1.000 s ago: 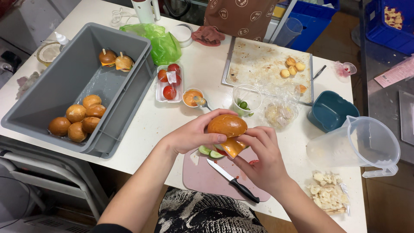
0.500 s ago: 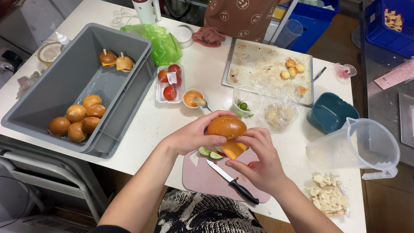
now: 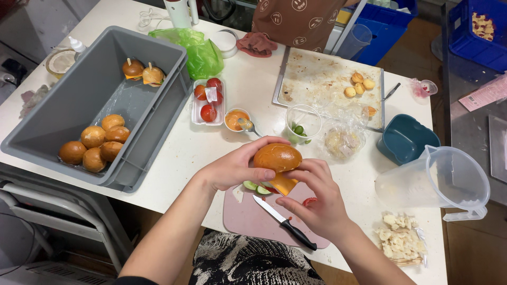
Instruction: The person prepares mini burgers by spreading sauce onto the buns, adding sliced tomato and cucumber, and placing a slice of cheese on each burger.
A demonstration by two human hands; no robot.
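Both hands (image 3: 280, 182) are clamping a bun (image 3: 277, 157) above the cutting board (image 3: 253, 216); grey bin (image 3: 63, 111), far left, is holding buns (image 3: 97, 143)

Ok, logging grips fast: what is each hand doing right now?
Left hand: closed on the top of the small burger, above the pink cutting board.
Right hand: closed on the same small burger, fingers at its cheese side.
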